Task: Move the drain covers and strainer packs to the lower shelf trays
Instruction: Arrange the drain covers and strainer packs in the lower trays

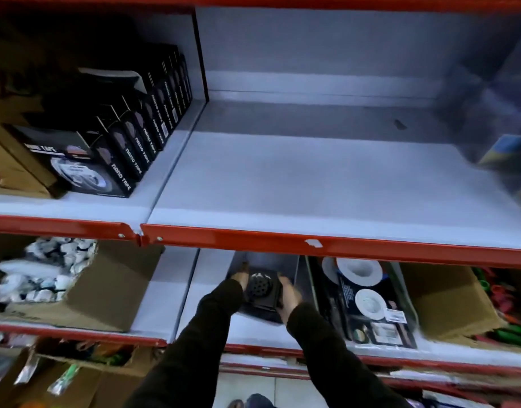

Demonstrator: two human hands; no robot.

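Note:
A stack of black drain cover packs, the top one showing a round perforated cover, is held between both hands on the lower shelf. My left hand grips its left side and my right hand grips its right side. The stack sits inside a grey tray under the red shelf edge. To the right, a second tray holds strainer packs with white round strainers on dark cards.
The upper shelf above is bare in the middle, with black nano tape boxes at left. Cardboard boxes stand on the lower shelf at left and right. A red shelf rail overhangs the trays.

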